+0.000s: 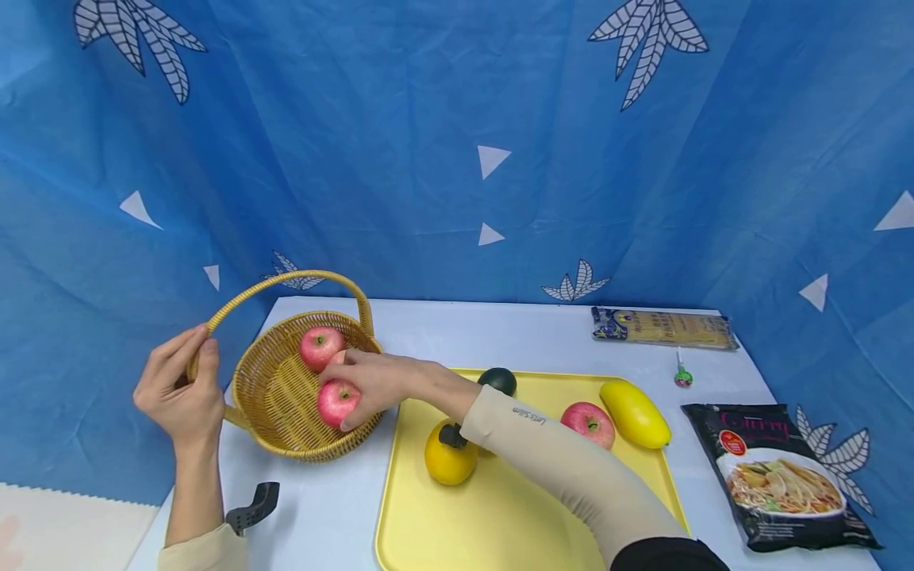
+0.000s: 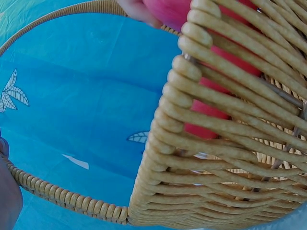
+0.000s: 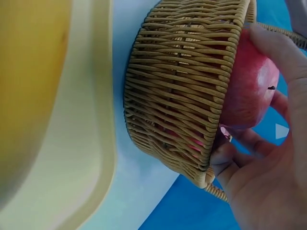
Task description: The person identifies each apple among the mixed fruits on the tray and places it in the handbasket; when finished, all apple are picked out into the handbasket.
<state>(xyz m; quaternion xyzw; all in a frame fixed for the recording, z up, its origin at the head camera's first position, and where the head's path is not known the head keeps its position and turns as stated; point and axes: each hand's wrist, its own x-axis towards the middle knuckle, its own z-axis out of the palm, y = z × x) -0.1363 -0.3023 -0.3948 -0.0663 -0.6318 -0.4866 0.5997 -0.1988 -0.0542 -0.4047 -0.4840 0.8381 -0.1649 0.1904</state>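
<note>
A woven wicker basket point(image 1: 282, 396) stands at the left of the table. My left hand point(image 1: 184, 390) grips its arched handle point(image 1: 314, 275) on the left side. Over the basket's right rim reaches my right hand point(image 1: 382, 381), with thumb and fingers around a red apple point(image 3: 247, 84) that sits at the rim in the right wrist view. Another apple point(image 1: 321, 347) lies in the back of the basket, and part of a further one shows beside my right fingers. Through the weave in the left wrist view, red patches of fruit are visible.
Right of the basket lies a yellow tray point(image 1: 514, 523) with an orange-yellow round fruit point(image 1: 446, 464), a dark green fruit point(image 1: 497, 381), an apple point(image 1: 589, 424) and a yellow mango-like fruit point(image 1: 635, 412). Further right are a noodle packet point(image 1: 664, 327), a lollipop point(image 1: 682, 376) and a black curry bag point(image 1: 781, 476).
</note>
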